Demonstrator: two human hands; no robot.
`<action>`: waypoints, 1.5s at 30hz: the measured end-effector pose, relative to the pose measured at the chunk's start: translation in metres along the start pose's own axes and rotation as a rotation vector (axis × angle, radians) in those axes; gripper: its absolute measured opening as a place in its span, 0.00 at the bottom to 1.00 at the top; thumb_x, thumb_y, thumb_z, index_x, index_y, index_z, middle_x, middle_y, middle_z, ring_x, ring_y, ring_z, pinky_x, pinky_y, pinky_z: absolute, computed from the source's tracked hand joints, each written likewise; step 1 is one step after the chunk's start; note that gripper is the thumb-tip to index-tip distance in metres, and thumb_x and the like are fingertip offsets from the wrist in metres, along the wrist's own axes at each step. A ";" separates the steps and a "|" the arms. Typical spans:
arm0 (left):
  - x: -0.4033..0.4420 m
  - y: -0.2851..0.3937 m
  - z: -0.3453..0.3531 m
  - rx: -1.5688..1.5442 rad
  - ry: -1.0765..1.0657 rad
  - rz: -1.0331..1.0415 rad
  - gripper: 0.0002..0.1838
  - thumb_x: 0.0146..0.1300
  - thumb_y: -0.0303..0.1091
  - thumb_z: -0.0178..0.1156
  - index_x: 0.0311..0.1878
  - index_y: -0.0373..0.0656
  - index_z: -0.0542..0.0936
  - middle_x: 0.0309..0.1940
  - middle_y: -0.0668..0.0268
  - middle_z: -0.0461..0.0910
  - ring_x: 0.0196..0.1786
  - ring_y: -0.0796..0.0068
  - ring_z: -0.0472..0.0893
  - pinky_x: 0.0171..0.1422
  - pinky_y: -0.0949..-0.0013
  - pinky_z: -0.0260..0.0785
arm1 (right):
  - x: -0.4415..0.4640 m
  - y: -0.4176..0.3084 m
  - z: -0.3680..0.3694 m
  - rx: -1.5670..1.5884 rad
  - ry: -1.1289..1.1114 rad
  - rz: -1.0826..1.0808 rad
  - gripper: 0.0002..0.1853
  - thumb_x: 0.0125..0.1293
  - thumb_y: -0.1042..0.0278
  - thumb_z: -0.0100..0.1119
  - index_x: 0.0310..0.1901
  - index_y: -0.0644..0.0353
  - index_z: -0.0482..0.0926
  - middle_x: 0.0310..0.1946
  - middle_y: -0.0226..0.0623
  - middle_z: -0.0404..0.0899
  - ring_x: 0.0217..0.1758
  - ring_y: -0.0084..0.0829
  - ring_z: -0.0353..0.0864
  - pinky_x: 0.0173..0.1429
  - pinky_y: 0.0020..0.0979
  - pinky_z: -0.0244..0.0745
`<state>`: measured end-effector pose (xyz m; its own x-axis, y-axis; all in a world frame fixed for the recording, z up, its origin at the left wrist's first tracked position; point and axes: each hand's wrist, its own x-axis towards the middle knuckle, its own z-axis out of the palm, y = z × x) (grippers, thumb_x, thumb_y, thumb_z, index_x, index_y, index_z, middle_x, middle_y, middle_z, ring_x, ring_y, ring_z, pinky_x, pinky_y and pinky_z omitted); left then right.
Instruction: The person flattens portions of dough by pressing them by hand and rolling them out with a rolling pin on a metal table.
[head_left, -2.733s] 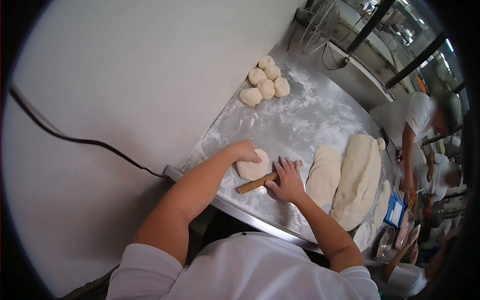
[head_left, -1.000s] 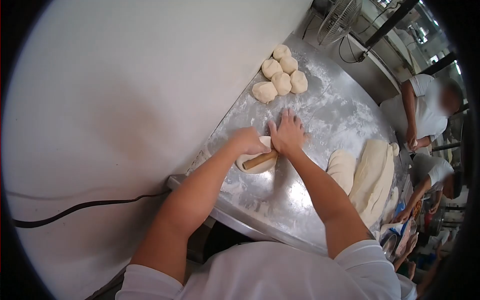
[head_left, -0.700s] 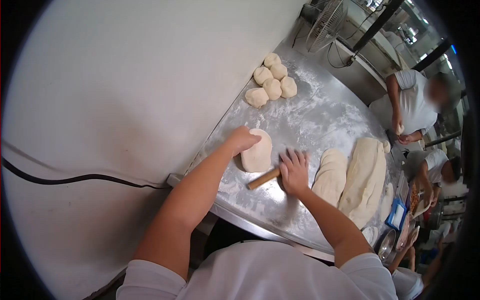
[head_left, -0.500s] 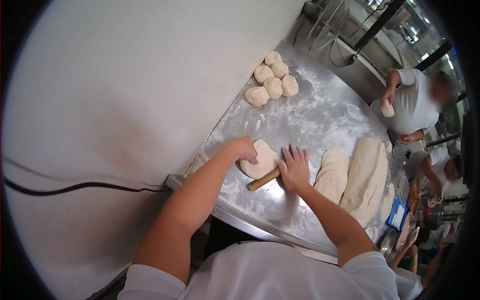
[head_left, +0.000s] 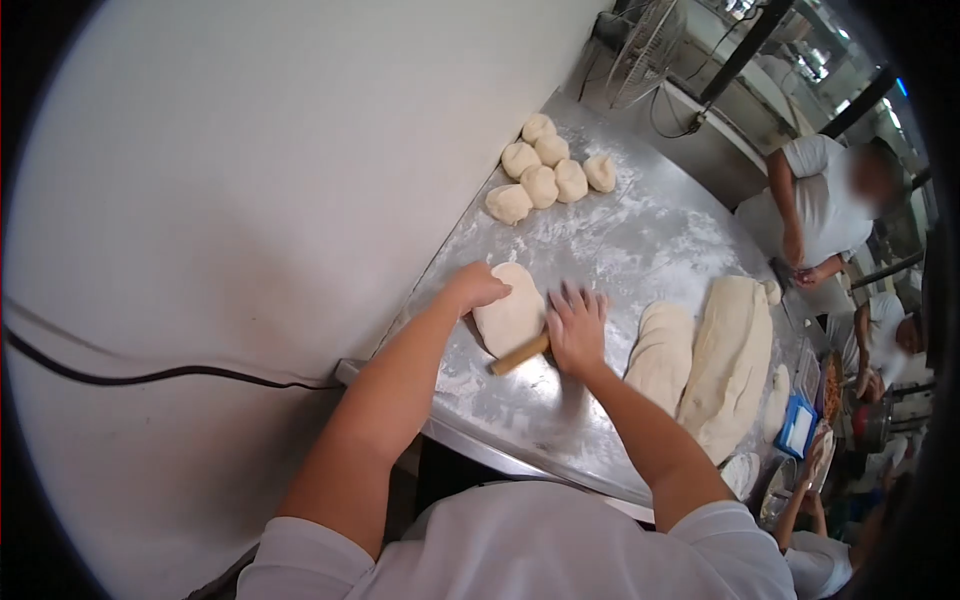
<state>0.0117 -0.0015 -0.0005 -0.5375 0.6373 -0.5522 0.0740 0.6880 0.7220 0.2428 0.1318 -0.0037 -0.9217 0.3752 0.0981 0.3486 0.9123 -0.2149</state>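
A flattened round of dough lies on the floured metal table in front of me. My left hand is closed on its left edge, thumb on top and fingers partly hidden. A short wooden rolling pin lies at the dough's lower right edge. Over the pin's right end rests the palm of my right hand, its slightly blurred fingers stretched out and spread apart. To the right of that hand are a folded slab of dough and a longer, thicker dough roll.
Several dough balls sit at the table's far left, near the white wall. A blue-edged item and a metal bowl stand at the right. Across the table is a co-worker; other people work farther right.
The flattened dough looks longer and has shifted slightly, with both hands still at it. One more dough ball lies beside the far group. The co-worker's raised hand, earlier holding dough, has come down.
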 end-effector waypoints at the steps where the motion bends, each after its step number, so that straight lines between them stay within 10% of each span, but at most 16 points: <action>1: 0.000 -0.005 0.003 -0.195 -0.036 -0.028 0.26 0.65 0.42 0.77 0.57 0.29 0.88 0.52 0.43 0.91 0.54 0.49 0.92 0.58 0.51 0.85 | -0.034 0.012 -0.001 0.040 0.054 -0.024 0.28 0.81 0.52 0.53 0.76 0.53 0.75 0.78 0.52 0.69 0.85 0.64 0.57 0.87 0.70 0.48; 4: -0.013 -0.002 0.004 -0.485 -0.325 -0.103 0.28 0.63 0.37 0.81 0.59 0.27 0.87 0.54 0.45 0.90 0.53 0.52 0.92 0.57 0.52 0.86 | -0.086 0.019 -0.013 0.044 0.037 0.014 0.28 0.80 0.52 0.53 0.76 0.53 0.75 0.76 0.52 0.70 0.84 0.66 0.58 0.86 0.70 0.47; 7: -0.022 0.001 0.007 -0.035 -0.408 -0.037 0.27 0.60 0.36 0.83 0.59 0.30 0.88 0.53 0.47 0.90 0.53 0.53 0.92 0.56 0.52 0.86 | -0.077 0.016 -0.018 -0.018 0.010 0.008 0.29 0.81 0.51 0.53 0.76 0.56 0.74 0.78 0.52 0.68 0.84 0.66 0.59 0.87 0.69 0.46; 16: -0.031 0.031 -0.015 0.587 -0.132 0.050 0.32 0.63 0.58 0.76 0.55 0.35 0.90 0.52 0.42 0.90 0.51 0.44 0.91 0.59 0.54 0.82 | 0.113 -0.036 0.028 0.004 0.021 0.262 0.40 0.82 0.40 0.46 0.84 0.61 0.65 0.85 0.49 0.63 0.85 0.59 0.61 0.89 0.64 0.46; 23: 0.001 -0.011 -0.015 0.440 0.032 0.133 0.28 0.64 0.51 0.77 0.55 0.34 0.90 0.50 0.44 0.91 0.48 0.46 0.92 0.56 0.50 0.84 | 0.041 -0.016 0.015 0.057 0.013 0.104 0.30 0.82 0.48 0.49 0.78 0.55 0.73 0.82 0.49 0.66 0.84 0.61 0.60 0.88 0.65 0.49; 26: 0.025 -0.048 0.012 -0.300 -0.245 -0.119 0.28 0.65 0.47 0.79 0.58 0.33 0.88 0.49 0.49 0.92 0.47 0.52 0.93 0.49 0.50 0.87 | -0.057 0.010 0.003 0.044 0.081 -0.007 0.26 0.81 0.53 0.53 0.73 0.55 0.77 0.77 0.51 0.70 0.81 0.63 0.63 0.87 0.67 0.48; 29: -0.010 -0.018 0.015 -0.088 -0.497 -0.150 0.28 0.66 0.44 0.80 0.60 0.32 0.86 0.47 0.53 0.92 0.47 0.57 0.93 0.44 0.53 0.89 | -0.093 0.010 -0.019 -0.007 -0.005 -0.005 0.27 0.81 0.54 0.54 0.74 0.58 0.76 0.78 0.53 0.69 0.81 0.64 0.62 0.87 0.67 0.48; 45: -0.011 -0.005 -0.029 0.436 -0.114 0.011 0.28 0.56 0.51 0.83 0.46 0.33 0.92 0.38 0.50 0.92 0.39 0.57 0.92 0.46 0.55 0.84 | 0.062 -0.015 0.027 0.189 0.058 0.222 0.41 0.81 0.45 0.52 0.84 0.66 0.59 0.86 0.58 0.57 0.89 0.59 0.54 0.89 0.67 0.43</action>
<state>-0.0074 -0.0219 0.0143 -0.4404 0.6627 -0.6057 0.4395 0.7475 0.4981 0.1761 0.1370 -0.0205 -0.8135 0.5756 0.0827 0.4975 0.7626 -0.4135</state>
